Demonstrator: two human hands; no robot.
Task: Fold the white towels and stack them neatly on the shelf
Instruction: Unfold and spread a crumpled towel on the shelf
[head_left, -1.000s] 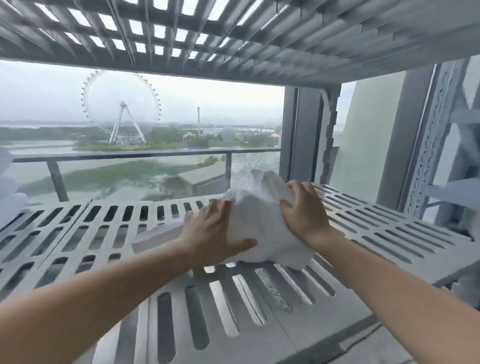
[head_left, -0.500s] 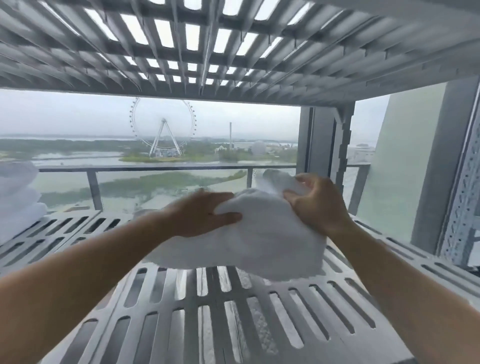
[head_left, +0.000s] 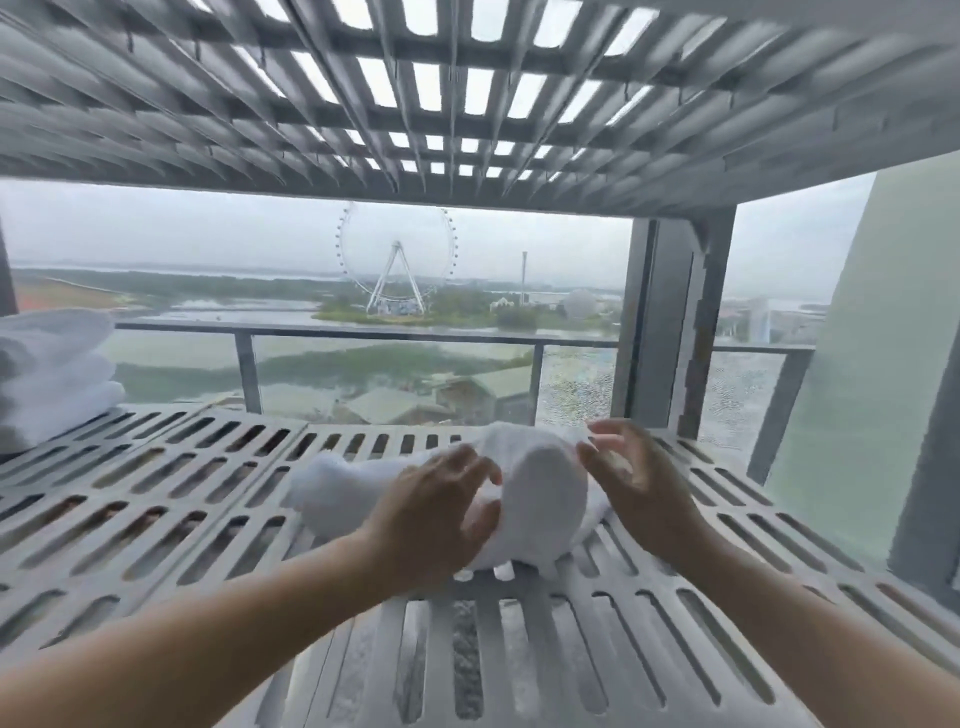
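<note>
A white towel (head_left: 540, 488) lies bunched and loosely folded on the grey slotted shelf (head_left: 171, 499), near the middle. My left hand (head_left: 434, 512) rests on the towel's left side with its fingers spread and loosely bent over the cloth. Just off the towel's right end, my right hand (head_left: 636, 486) has relaxed, parted fingers and holds nothing. At the shelf's far left stands a stack of folded white towels (head_left: 49, 374).
Another slotted shelf (head_left: 467, 104) hangs close overhead. A grey upright post (head_left: 660, 332) stands at the back right. Behind the shelf are a glass railing and a window view with a Ferris wheel. Bare shelf lies between the stack and the towel.
The towel was held up in both hands; now it lies on the shelf. My right hand has let go, and my left hand has loosened its hold.
</note>
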